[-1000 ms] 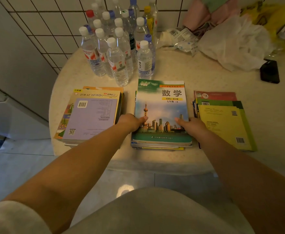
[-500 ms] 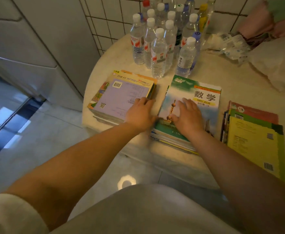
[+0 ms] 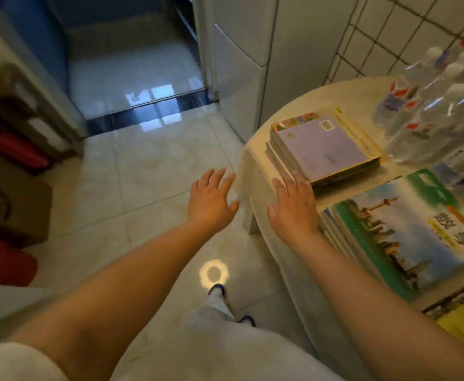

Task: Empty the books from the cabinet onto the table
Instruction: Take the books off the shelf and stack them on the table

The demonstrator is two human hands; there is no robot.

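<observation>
Table (image 3: 255, 171) holds books (image 3: 324, 149); fingers (image 3: 294, 185) beside, empty.

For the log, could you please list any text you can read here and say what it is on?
"数学": maths book, top of the middle stack, large characters on its cover.
Small print under that title: too blurred.
Purple book: barcode and print, unreadable.
Bottle labels: blurred.
Cardboard box: dark round mark, unreadable.

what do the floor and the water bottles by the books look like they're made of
Floor: probably glazed ceramic or polished stone tile; grout lines and mirror-like reflections of light show. Water bottles: likely clear thin plastic, see-through with white and red screw caps and printed labels, though blurred.
</observation>
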